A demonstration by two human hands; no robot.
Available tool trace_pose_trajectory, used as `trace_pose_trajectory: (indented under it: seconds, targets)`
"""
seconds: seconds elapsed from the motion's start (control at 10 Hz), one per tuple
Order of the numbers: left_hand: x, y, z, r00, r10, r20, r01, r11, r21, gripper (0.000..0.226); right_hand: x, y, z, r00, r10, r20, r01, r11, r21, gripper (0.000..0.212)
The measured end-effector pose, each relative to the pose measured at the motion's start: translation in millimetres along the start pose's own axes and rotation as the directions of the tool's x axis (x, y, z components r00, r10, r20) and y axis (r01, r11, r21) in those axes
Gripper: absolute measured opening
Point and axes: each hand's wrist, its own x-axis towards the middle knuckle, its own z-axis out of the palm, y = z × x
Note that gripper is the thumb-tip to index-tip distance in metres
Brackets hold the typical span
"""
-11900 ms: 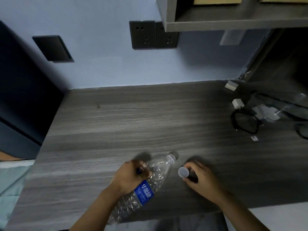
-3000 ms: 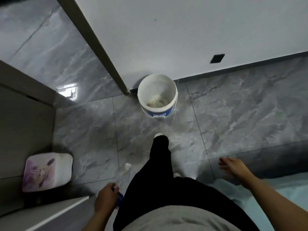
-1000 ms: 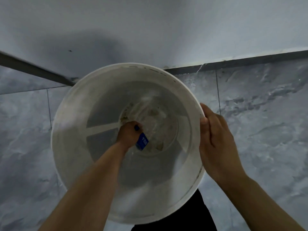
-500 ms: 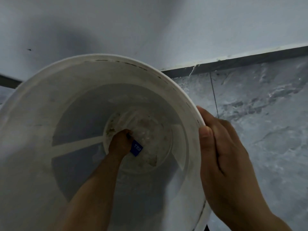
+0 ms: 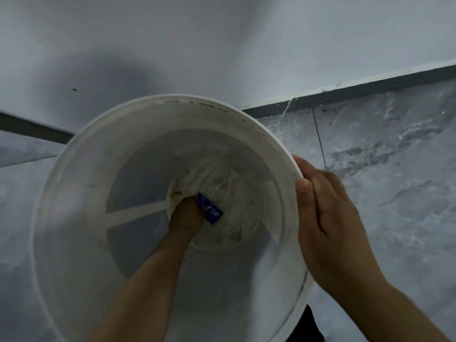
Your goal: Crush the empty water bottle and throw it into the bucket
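While the right hand (image 5: 330,225) clasps the rim of the white bucket (image 5: 74,183) — thumb inside, fingers outside — the left hand (image 5: 186,215) reaches down to the bucket's stained bottom. Its grip is closed around the crumpled clear water bottle (image 5: 217,193), whose blue label pokes out beside the knuckles. Behind the bucket, grey marbled floor tiles (image 5: 385,169) meet a dark skirting strip (image 5: 370,87) under a pale wall.

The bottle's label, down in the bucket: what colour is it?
Blue with white print, on the bottle in the left hand; head view.
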Motion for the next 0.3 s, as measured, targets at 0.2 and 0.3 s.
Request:
trace_pose_trajectory:
  seconds: [0.2,0.3]
  targets:
    - [-63,19,-33,0.999,0.024,0.030,-0.024,0.999,0.023,0.032,0,-10,-6,0.995,0.076,0.060,-0.073,0.997,-0.038,0.058]
    - [-102,30,-51,1.000,-0.015,0.005,0.016,1.000,-0.024,0.029,4,-15,-16,0.979,0.124,0.159,-0.116,0.992,-0.057,0.051]
